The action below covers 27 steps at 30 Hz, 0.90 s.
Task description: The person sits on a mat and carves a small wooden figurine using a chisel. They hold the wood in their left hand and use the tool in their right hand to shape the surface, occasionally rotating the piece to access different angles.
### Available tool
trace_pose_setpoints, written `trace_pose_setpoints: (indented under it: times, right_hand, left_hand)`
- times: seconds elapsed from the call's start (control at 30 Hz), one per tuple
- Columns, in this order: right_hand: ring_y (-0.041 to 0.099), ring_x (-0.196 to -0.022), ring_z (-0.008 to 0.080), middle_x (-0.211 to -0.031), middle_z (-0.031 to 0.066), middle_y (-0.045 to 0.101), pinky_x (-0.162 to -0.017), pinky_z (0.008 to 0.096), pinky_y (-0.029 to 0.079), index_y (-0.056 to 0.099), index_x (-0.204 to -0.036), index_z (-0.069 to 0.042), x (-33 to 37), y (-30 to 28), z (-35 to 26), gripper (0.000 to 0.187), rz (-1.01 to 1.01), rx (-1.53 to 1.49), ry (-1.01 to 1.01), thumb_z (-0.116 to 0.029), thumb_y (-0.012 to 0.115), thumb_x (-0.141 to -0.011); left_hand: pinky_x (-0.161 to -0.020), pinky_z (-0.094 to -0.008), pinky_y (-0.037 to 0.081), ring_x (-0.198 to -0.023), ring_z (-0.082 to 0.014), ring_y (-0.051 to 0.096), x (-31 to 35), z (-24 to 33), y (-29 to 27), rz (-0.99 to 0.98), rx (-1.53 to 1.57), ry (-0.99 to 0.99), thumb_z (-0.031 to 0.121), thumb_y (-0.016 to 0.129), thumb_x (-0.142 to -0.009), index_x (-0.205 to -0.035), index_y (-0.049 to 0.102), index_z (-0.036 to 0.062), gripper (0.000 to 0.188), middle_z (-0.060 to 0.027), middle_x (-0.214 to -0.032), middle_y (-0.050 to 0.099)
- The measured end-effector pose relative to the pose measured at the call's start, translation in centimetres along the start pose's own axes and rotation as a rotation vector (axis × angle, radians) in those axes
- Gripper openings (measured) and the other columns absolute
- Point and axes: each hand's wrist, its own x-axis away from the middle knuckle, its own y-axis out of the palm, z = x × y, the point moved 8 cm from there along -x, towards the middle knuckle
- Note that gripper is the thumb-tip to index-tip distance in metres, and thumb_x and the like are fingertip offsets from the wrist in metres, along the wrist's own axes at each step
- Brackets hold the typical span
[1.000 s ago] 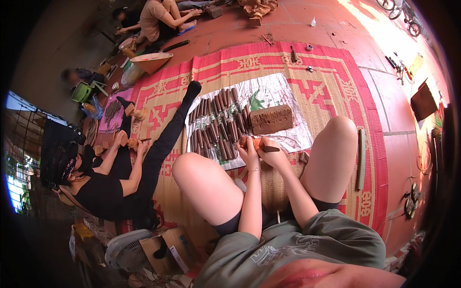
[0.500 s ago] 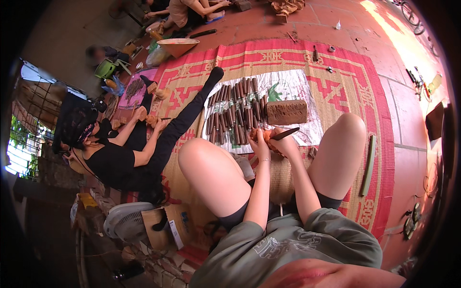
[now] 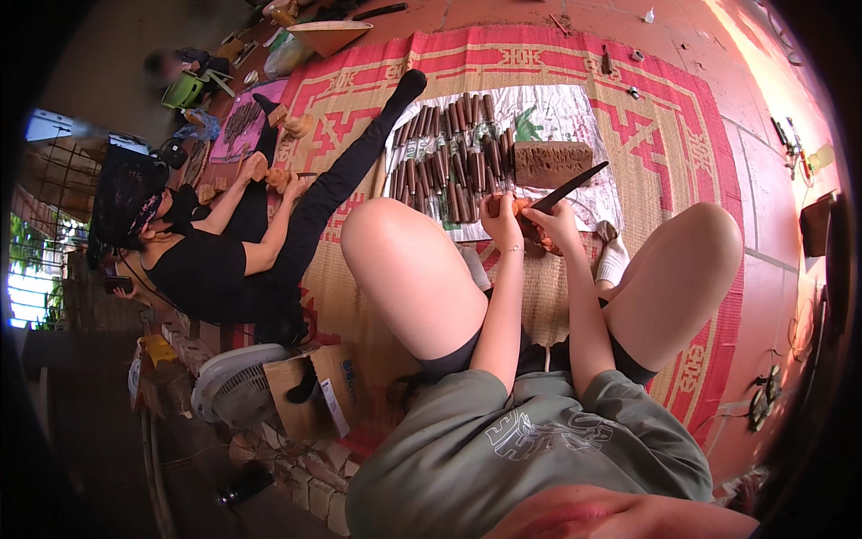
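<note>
In front of my raised knees, my left hand (image 3: 499, 220) is closed on a small orange-brown piece, apparently carved wood (image 3: 536, 235). My right hand (image 3: 557, 225) presses against the same piece and grips a long, dark, knife-like tool (image 3: 575, 186) that slants up and to the right. My fingers hide the tool's lower end and much of the piece. Just beyond, rows of dark wooden-handled carving tools (image 3: 458, 166) lie on a white sheet (image 3: 588, 103). A rough brown block (image 3: 552, 164) rests at the sheet's right side, behind the dark tool.
A red and tan woven mat (image 3: 660, 135) lies beneath everything. To the left, a co-worker in black (image 3: 202, 265) holds a wooden piece and a tool, one leg stretched toward the sheet. A fan (image 3: 238, 382) and a cardboard box (image 3: 310, 391) stand at the lower left.
The dark tool has swung to a steeper slant, tip up and right. My right knee has moved outward, showing a socked foot. The whole view has shifted, with the mat higher in it.
</note>
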Motion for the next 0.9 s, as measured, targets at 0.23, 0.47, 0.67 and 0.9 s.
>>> trace_pose_setpoints:
  times: [0.23,0.47,0.67,0.9]
  right_hand:
    - [0.052,-0.048,0.0077,-0.061,0.0029,0.057,-0.043,0.0214,0.043,0.058,-0.079,0.001,-0.3,-2.4,-1.8,0.016,0.167,-0.173,-0.063,-0.014,0.06,-0.082]
    - [0.059,-0.05,0.0108,-0.066,0.0052,0.059,-0.041,0.0196,0.041,0.057,-0.091,-0.003,-0.5,-1.2,-0.7,0.017,0.083,-0.338,-0.052,-0.02,0.055,-0.086]
    - [0.055,-0.048,0.0099,-0.066,0.0061,0.06,-0.043,0.0221,0.044,0.061,-0.087,0.001,0.3,1.5,-0.3,0.016,0.056,-0.298,-0.012,-0.013,0.063,-0.079]
    - [0.054,-0.046,0.0097,-0.063,0.0058,0.06,-0.043,0.0227,0.043,0.064,-0.086,0.002,0.6,0.7,0.3,0.017,0.084,-0.186,0.003,-0.012,0.063,-0.076]
  left_hand:
    - [-0.069,-0.0228,0.042,-0.072,-0.0098,0.052,-0.6,-0.2,0.3,0.001,0.035,0.008,0.011,0.063,-0.075,-0.076,0.058,0.0027,0.01,-0.001,-0.077,0.057]
    - [-0.064,-0.028,0.045,-0.07,-0.0148,0.051,-0.9,-0.1,-1.0,0.17,0.006,-0.099,0.021,0.06,-0.073,-0.081,0.055,-0.0002,0.023,-0.0049,-0.08,0.053]
    - [-0.062,-0.0303,0.046,-0.071,-0.0167,0.05,-0.4,-0.5,-1.0,0.174,0.046,-0.127,0.022,0.056,-0.075,-0.081,0.051,-0.0023,0.026,-0.0079,-0.082,0.05]
    - [-0.059,-0.0312,0.047,-0.068,-0.0165,0.053,-0.3,-0.7,-1.1,0.163,0.032,-0.091,0.02,0.055,-0.074,-0.084,0.051,0.0008,0.022,-0.0061,-0.081,0.051]
